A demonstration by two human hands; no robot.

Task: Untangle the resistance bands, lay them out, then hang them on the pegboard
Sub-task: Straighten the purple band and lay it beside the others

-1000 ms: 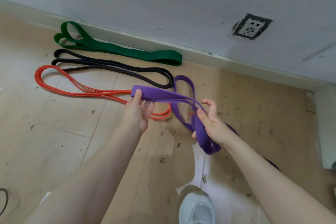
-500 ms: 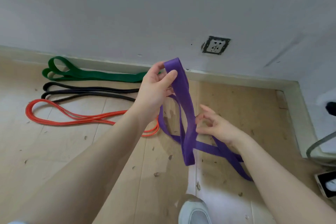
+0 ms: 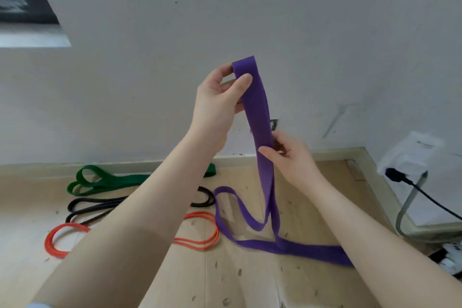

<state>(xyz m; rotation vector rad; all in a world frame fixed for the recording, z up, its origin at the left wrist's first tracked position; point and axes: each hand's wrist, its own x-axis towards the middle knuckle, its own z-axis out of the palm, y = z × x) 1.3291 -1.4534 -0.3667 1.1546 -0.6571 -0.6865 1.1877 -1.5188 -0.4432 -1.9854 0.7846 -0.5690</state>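
The purple band hangs from my left hand, its folded top end raised in front of the wall, and it runs down through my right hand to the floor, where the rest of it lies in a loose loop and a flat tail that passes under my right forearm. Beside that loop, to the left, lie three more bands in a row: the orange band nearest me, the black band behind it, and the green band along the skirting board; my left forearm crosses in front of all three and hides their middles. A wall socket peeks out just behind the purple strap (mostly covered). At the far right a black cable is plugged in above a white box. The floor is pale wood, littered with small dark flecks; the wall is plain and grey-white, with a dark frame in the upper left corner. My left thumb and fingers pinch the band just below its top fold, palm turned toward me. My right thumb and fingers close on the strap lower down, wrist angled up from the right.
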